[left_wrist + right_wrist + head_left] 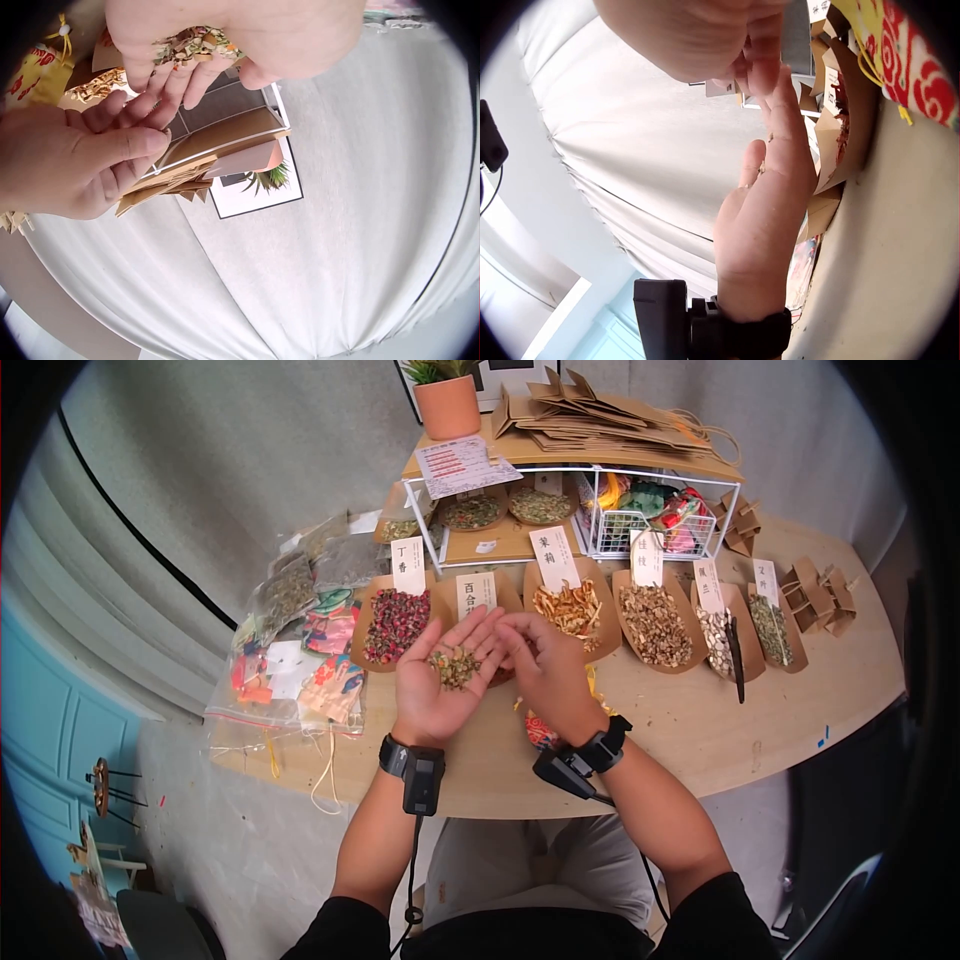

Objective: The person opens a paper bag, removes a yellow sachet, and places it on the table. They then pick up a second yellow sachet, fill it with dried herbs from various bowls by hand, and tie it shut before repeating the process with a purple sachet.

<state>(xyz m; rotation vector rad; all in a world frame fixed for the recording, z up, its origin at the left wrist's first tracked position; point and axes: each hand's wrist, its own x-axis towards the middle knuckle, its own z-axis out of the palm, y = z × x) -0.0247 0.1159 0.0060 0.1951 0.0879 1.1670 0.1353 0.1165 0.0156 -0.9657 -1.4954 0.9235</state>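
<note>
My left hand is palm up above the trays, its fingers extended, with a small heap of dried herb pieces in the palm. In the left wrist view the herb mix shows green, tan and orange bits. My right hand is at the left fingertips, its fingers bent and its thumb reaching toward them. Whether it pinches a small piece I cannot tell. Beneath the right wrist a red and yellow patterned cloth pouch lies on the table. The paper tray under the hands is partly hidden.
Labelled paper trays line the table: rosebuds, yellowish dried flowers, brown chips and others. Black tweezers lie across a right-hand tray. Plastic bags are at left. A white-framed shelf with paper bags stands behind.
</note>
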